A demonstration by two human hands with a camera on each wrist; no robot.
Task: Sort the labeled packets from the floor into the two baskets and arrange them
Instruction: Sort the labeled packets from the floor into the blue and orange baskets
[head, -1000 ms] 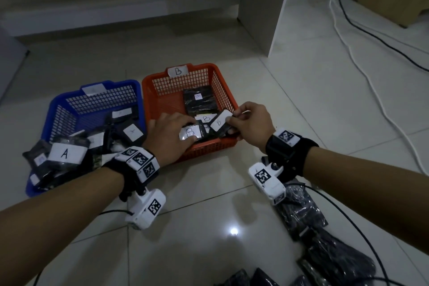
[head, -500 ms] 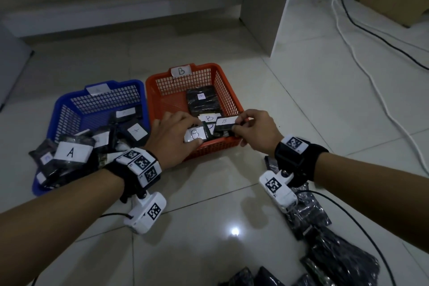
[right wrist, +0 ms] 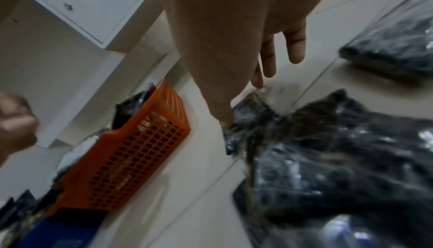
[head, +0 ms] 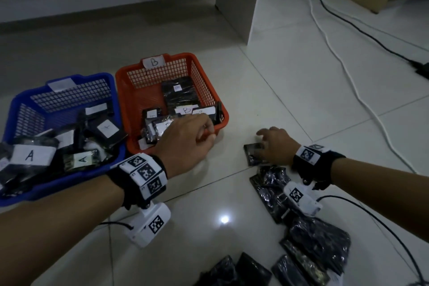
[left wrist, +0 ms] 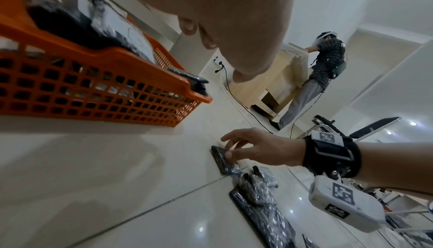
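Observation:
The orange basket (head: 199,81) marked B holds several black packets with white B labels (head: 185,110). The blue basket (head: 69,95) to its left holds packets labelled A (head: 30,155). My left hand (head: 204,137) hovers over the orange basket's front rim with its fingers curled and nothing in them. My right hand (head: 261,144) is down on the floor to the right of the orange basket. Its spread fingers touch a black packet (head: 251,158), and in the left wrist view its thumb (left wrist: 228,154) lies at the packet's (left wrist: 220,159) near edge.
More black packets (head: 320,239) lie in a row on the tiles behind my right wrist, down to the frame's bottom edge. A white cabinet leg (head: 236,0) stands behind the baskets. Cables (head: 336,58) run across the floor at right. A person (left wrist: 323,66) stands far off.
My right hand let go of the B packet in the orange basket and dropped to a packet on the floor at right. My left hand slid toward the basket's front right corner.

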